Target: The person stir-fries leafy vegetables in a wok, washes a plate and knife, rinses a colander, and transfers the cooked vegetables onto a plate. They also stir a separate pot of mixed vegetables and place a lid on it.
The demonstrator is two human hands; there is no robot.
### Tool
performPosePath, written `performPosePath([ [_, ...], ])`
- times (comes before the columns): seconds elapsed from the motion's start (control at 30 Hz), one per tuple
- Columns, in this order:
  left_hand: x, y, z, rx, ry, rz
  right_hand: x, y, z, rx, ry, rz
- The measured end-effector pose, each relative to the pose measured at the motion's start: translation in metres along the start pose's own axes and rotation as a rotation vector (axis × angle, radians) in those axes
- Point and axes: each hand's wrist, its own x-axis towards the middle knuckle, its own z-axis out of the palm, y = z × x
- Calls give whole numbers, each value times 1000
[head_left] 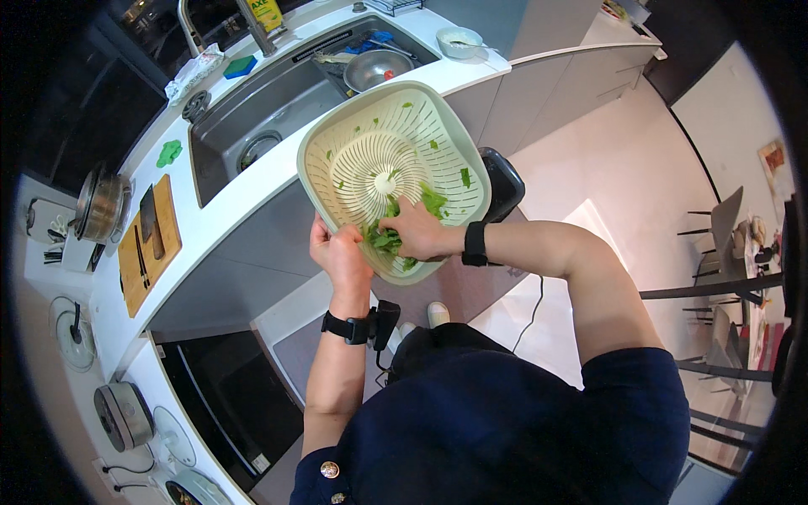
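Note:
A pale green plastic colander (309, 183) is held tilted in front of the sink counter, its slotted inside facing me. My left hand (343, 252) grips its near left rim, thumb on top. Inside, my right hand (416, 232) closes around chopped leafy greens (386, 243) gathered along the near wall. Part of the greens is hidden beneath my fingers. Small green scraps (465, 177) cling to the slotted wall and base.
Beyond the colander, the grey sink (293, 113) holds a metal bowl (379, 68). A cleaver (149, 218) and chopsticks (140, 259) lie on a wooden cutting board (132, 290) at left. A black bin (505, 184) stands partly behind the colander. A white bowl (459, 43) sits at the counter's right end.

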Motion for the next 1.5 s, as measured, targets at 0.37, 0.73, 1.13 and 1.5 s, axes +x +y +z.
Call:
performPosePath([
  [0.37, 3, -25, 7, 12, 3, 133, 14, 63, -31, 455, 290, -31],
  [0.73, 17, 16, 48, 77, 227, 146, -37, 261, -57, 403, 810, 154],
  [1.13, 72, 62, 53, 229, 362, 246, 19, 334, 8, 717, 235, 481],
  [1.5, 105, 43, 90, 121, 31, 224, 113, 122, -148, 233, 525, -425],
])
